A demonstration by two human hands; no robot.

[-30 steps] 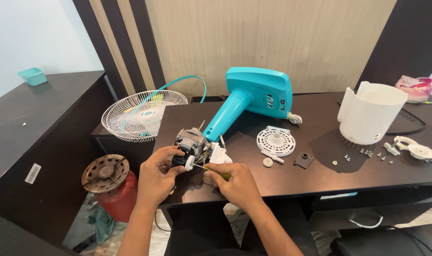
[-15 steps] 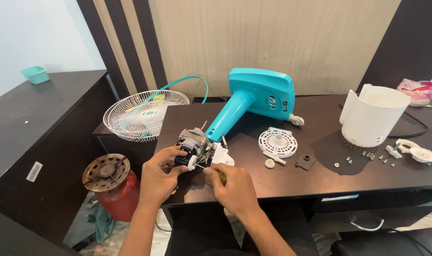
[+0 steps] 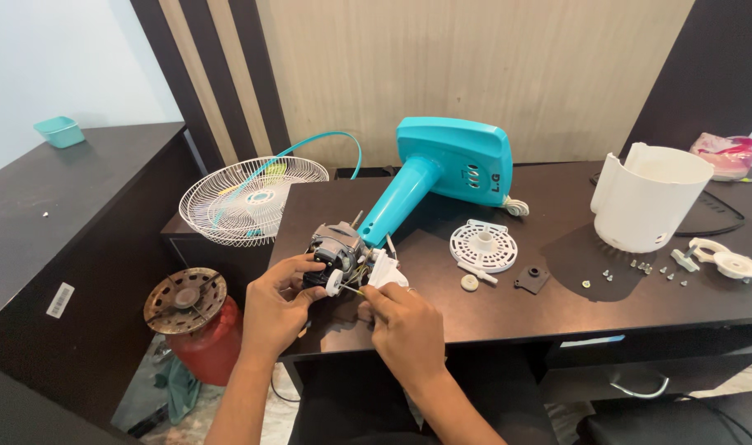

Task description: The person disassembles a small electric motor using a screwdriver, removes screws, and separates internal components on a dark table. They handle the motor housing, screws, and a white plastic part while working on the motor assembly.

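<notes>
Motor [image 3: 336,250] at near-left counter [image 3: 557,317] edge, at foot of teal fan stand [image 3: 442,169]. Since a second ago: barely shifted, both hands same spots, so fine work at one point, no big move. Left hand [image 3: 279,306] grip closed on motor's near side. Right hand [image 3: 405,325] grip pinching thin screwdriver [image 3: 351,288], tip into motor. Motor long axis runs near-left to far-right, shaft pointing far-right along stand neck. Further right: white grille disc [image 3: 483,245], white housing [image 3: 646,198], loose screws [image 3: 640,266].

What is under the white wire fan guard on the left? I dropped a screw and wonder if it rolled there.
The white wire fan guard rests on a dark lower shelf. Through its mesh only dark surface and a teal cord show; no screw is discernible.
</notes>
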